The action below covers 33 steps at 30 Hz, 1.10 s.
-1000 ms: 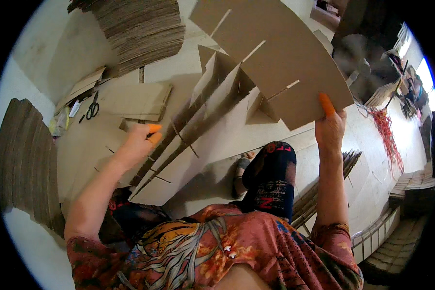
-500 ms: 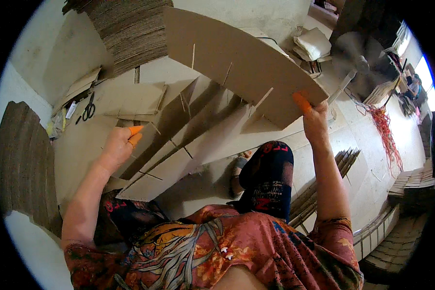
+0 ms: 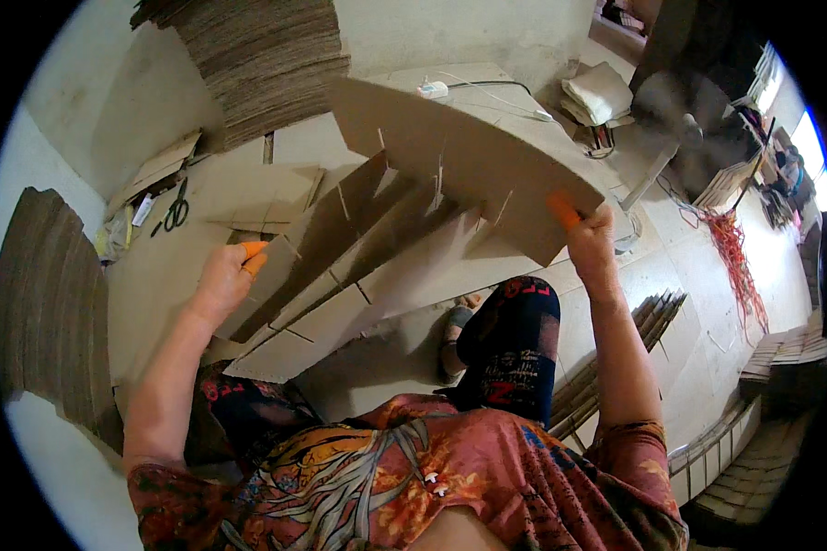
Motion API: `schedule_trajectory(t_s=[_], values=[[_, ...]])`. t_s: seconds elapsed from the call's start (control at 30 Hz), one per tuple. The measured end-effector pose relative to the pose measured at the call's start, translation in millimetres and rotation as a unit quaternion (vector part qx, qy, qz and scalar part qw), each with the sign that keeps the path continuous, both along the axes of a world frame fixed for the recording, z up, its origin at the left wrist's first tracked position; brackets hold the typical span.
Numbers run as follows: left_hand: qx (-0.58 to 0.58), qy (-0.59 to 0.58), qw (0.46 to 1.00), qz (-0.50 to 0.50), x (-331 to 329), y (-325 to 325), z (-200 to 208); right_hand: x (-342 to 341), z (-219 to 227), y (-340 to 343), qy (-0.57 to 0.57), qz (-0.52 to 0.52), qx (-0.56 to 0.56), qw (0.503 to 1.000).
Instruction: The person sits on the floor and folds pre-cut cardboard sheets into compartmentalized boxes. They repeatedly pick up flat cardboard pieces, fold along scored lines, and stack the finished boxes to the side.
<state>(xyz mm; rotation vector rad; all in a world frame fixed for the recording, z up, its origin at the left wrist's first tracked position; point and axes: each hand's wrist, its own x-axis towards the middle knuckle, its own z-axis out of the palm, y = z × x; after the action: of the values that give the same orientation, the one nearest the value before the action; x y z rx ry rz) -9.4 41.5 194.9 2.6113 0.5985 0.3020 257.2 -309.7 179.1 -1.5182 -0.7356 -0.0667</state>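
In my right hand (image 3: 592,246), closed on its right end, is a long slotted cardboard panel (image 3: 469,156) held across the far ends of several upright cardboard strips (image 3: 326,321). Its slots meet the strips' far edges; how deep they sit I cannot tell. My left hand (image 3: 222,283) pinches the outermost cardboard strip (image 3: 271,271) on the left near its end. Orange covers wrap fingers of both hands. The strips stand roughly parallel, slanting from my lap away to the right, with short slots in their upper edges.
Flat cardboard (image 3: 257,195) and black scissors (image 3: 176,213) lie at the left. Tall cardboard stacks (image 3: 46,303) rise by the walls. A power strip (image 3: 432,89), a standing fan (image 3: 689,133) and red cords (image 3: 737,266) are farther off. Assembled dividers (image 3: 616,354) lie right.
The slotted panel has come down and nearer, its lower edge now meeting the strips' far ends. My right hand has lowered slightly with it; my left hand stays almost in place.
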Motion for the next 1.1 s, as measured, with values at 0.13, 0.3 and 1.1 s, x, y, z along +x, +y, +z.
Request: schedule_trajectory(t_s=[0.13,0.3,1.1], values=[[0.029,0.006,1.0,-0.009,2.9,-1.0,0.3,26.7,-64.7,-7.5,-0.03,-0.025,-0.061,0.997],[0.149,-0.113,0.976,-0.112,25.7,-48.9,18.8,-14.7,-46.2,2.8,0.067,0.009,-0.001,0.998],[0.126,-0.051,0.98,-0.146,152.8,-98.7,19.3,-15.8,-35.1,-23.4,-0.088,-0.017,-0.051,0.995]])
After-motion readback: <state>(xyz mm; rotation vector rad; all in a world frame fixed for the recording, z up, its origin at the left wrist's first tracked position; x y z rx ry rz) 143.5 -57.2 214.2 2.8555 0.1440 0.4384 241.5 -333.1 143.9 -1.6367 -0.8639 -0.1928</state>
